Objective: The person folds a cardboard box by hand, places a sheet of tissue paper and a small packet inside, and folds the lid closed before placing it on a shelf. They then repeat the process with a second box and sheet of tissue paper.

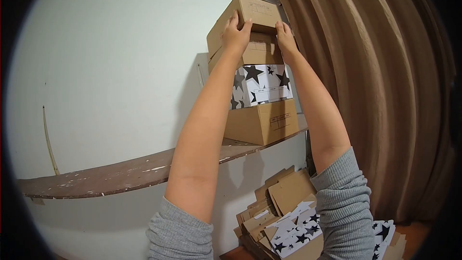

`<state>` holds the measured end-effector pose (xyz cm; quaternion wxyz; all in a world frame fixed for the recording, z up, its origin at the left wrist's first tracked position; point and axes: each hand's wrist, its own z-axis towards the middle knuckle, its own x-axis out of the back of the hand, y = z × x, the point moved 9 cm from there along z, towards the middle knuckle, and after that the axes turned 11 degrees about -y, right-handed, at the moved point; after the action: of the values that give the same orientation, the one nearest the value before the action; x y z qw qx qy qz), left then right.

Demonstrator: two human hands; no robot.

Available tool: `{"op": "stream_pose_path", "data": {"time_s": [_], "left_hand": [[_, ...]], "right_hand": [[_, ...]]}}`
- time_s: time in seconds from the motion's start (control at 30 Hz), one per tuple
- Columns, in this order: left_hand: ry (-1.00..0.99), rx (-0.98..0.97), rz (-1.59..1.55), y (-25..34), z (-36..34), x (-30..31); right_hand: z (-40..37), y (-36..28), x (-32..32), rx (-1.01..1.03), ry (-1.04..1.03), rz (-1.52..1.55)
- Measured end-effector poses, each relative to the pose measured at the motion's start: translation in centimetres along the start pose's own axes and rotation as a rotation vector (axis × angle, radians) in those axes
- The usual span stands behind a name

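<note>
Both of my hands grip the top brown cardboard box [262,12] of a stack, one on each side. My left hand [236,32] presses its left side near the front corner, thumb at the front edge. On the right side, my right hand [286,38] has its thumb at the front corner; its other fingers are partly hidden. The top box juts out over a second brown box [263,50]. Beneath that sits a white box with black stars [264,86], and a brown box [279,121] forms the base.
The stack stands on a worn brown shelf [144,168] against a pale wall [120,67]. A brown curtain [370,91] hangs close on the right. Below the shelf lies a pile of flattened cardboard [291,192], including star-printed pieces [298,233].
</note>
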<state>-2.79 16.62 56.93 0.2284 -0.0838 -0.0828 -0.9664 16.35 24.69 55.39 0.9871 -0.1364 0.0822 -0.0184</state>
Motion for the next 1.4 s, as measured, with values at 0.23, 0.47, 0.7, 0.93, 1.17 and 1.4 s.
{"op": "stream_pose_path", "data": {"time_s": [0.23, 0.47, 0.7, 0.93, 1.17, 1.4], "left_hand": [[0.104, -0.025, -0.016, -0.5, -0.5, -0.2], [0.086, 0.124, -0.071, -2.6, -0.8, 0.6], [0.146, 0.152, -0.104, -3.0, -1.3, 1.1], [0.343, -0.015, -0.005, -0.4, -3.8, 1.3], [0.49, -0.308, 0.11, 6.2, -11.4, 0.5], [0.341, -0.368, 0.07, 10.7, -25.6, 2.7]], "right_hand": [[-1.8, 0.6, -0.6, -0.069, 0.024, -0.009], [-1.8, 1.2, -0.9, -0.06, 0.045, -0.042], [-2.7, 0.7, -1.0, -0.125, 0.053, -0.083], [-4.1, -0.4, -0.8, 0.118, 0.146, -0.334], [-14.3, -6.4, -1.0, 0.443, 0.278, -0.789], [-27.1, -11.8, 2.5, 0.438, 0.057, -0.837]]}}
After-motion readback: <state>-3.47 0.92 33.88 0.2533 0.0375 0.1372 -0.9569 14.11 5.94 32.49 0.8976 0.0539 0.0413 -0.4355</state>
